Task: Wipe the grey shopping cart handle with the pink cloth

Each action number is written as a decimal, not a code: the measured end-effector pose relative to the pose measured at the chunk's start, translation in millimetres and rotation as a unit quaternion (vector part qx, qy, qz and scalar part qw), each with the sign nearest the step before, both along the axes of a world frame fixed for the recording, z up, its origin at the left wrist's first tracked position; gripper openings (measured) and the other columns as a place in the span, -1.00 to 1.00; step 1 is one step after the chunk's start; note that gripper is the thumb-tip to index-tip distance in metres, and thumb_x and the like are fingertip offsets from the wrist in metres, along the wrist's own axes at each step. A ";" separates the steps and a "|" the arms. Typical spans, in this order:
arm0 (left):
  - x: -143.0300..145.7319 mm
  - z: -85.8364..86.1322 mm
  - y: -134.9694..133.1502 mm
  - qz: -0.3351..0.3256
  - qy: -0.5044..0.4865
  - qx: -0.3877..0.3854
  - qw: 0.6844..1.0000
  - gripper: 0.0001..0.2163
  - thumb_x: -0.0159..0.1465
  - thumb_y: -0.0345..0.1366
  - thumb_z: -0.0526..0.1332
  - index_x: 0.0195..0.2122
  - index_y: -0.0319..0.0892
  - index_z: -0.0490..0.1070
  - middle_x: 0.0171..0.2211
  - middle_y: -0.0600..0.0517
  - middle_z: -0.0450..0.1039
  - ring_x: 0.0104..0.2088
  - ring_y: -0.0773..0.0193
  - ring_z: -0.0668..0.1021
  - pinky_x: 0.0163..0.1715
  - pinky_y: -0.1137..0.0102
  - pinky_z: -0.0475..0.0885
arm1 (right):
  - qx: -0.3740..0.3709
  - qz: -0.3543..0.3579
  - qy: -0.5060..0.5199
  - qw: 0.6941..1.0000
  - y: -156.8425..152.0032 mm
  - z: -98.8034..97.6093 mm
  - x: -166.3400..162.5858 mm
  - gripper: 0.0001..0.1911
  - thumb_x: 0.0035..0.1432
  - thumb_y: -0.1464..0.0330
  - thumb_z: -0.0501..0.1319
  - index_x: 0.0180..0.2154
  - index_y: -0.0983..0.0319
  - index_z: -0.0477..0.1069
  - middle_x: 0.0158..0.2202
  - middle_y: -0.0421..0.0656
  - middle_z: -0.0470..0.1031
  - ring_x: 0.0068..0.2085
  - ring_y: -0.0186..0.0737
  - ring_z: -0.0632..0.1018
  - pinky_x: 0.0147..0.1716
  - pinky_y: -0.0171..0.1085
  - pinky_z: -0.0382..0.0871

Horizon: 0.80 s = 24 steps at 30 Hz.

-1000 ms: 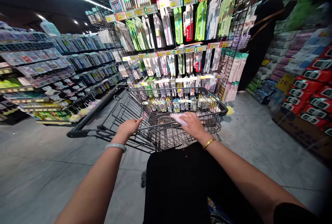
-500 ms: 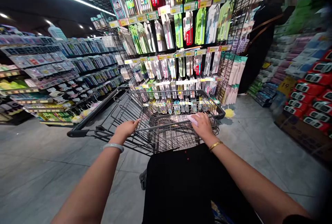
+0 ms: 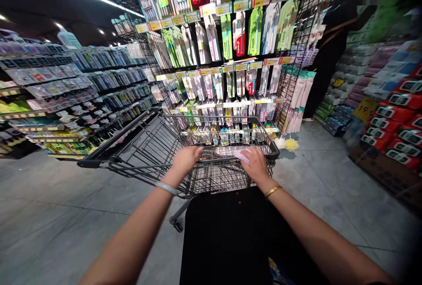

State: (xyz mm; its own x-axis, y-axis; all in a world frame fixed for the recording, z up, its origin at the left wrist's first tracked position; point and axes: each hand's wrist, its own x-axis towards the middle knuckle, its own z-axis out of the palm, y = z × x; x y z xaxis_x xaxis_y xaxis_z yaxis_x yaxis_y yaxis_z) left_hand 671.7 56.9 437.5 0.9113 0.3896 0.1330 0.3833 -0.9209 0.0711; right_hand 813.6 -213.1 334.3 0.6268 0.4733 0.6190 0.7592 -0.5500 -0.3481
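Observation:
A dark grey wire shopping cart (image 3: 145, 167) stands crosswise in front of me. My left hand (image 3: 186, 160) is over its near rim, fingers curled with the tips pointing right; whether they grip the rim or something small is hidden. My right hand (image 3: 255, 165) also rests over the near side, closed on a crumpled-looking pale pink item (image 3: 242, 156), whose kind I cannot make out. Through the wires, the cart's basket shows mostly bare mesh.
Close behind the cart rises a wire rack (image 3: 293, 65) hung with packaged toothbrushes (image 3: 255, 32). More shelves (image 3: 115, 74) line the left. On the right stand a person in black (image 3: 329, 47) and stacked red packs (image 3: 392, 113). Grey floor (image 3: 66, 214) lies around the cart.
My left hand has moved right along the near side, closer to my right hand. The cart has shifted slightly left in view. My right hand keeps the pink item.

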 end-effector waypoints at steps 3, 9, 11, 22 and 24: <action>33.4 -20.6 -66.0 -0.091 -0.004 -0.022 0.996 -0.32 0.38 0.19 -0.30 -0.09 -0.08 0.53 -0.17 -0.15 0.59 -0.18 0.10 0.59 -0.29 0.34 0.35 | -0.005 0.043 0.006 0.999 21.3 3.8 -15.8 -0.68 0.22 0.33 0.14 -0.02 0.18 0.52 0.04 0.00 0.41 0.10 0.03 0.34 0.19 0.00 0.19; 43.5 -42.8 -68.0 -0.012 0.049 0.043 0.998 -0.15 0.34 0.24 -0.35 -0.30 -0.30 0.61 -0.35 -0.32 0.57 -0.25 -0.06 0.61 -0.36 0.25 0.35 | -0.092 0.139 0.032 0.985 -5.5 24.8 -2.2 -0.65 0.19 0.37 0.13 0.01 0.14 0.49 0.06 -0.05 0.44 0.07 -0.03 0.40 0.07 -0.07 0.29; 38.0 -44.8 -55.4 -0.005 0.045 0.043 0.998 -0.12 0.34 0.23 -0.39 -0.35 -0.30 0.62 -0.38 -0.34 0.56 -0.28 -0.07 0.61 -0.37 0.24 0.35 | -0.125 0.118 0.046 0.984 -23.0 32.0 7.9 -0.67 0.17 0.39 0.11 -0.05 0.14 0.50 -0.01 -0.07 0.47 0.00 -0.05 0.44 0.00 -0.11 0.31; 13.2 -43.7 -32.8 0.005 0.032 0.072 0.997 -0.12 0.37 0.16 -0.42 -0.35 -0.33 0.62 -0.42 -0.34 0.54 -0.30 -0.14 0.60 -0.39 0.18 0.34 | 0.030 0.151 0.054 0.987 -33.8 18.6 37.1 -0.72 0.09 0.42 0.10 -0.17 0.19 0.49 -0.13 -0.04 0.49 -0.05 -0.05 0.48 0.00 -0.10 0.36; 9.1 -43.6 -29.9 0.006 0.034 0.074 0.997 -0.13 0.38 0.15 -0.40 -0.37 -0.33 0.62 -0.42 -0.34 0.54 -0.31 -0.11 0.60 -0.38 0.20 0.33 | 0.064 0.132 0.046 0.988 -34.0 15.1 40.6 -0.72 0.09 0.41 0.11 -0.16 0.21 0.50 -0.12 -0.02 0.48 -0.05 -0.04 0.48 0.02 -0.08 0.37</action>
State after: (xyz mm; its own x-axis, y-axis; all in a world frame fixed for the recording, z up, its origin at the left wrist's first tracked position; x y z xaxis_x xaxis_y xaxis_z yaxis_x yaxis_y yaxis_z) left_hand 680.8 27.0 393.9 0.9154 0.3818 0.1276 0.3942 -0.9144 -0.0924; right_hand 854.2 -247.1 349.4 0.5489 0.5489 0.6304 0.8318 -0.2845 -0.4766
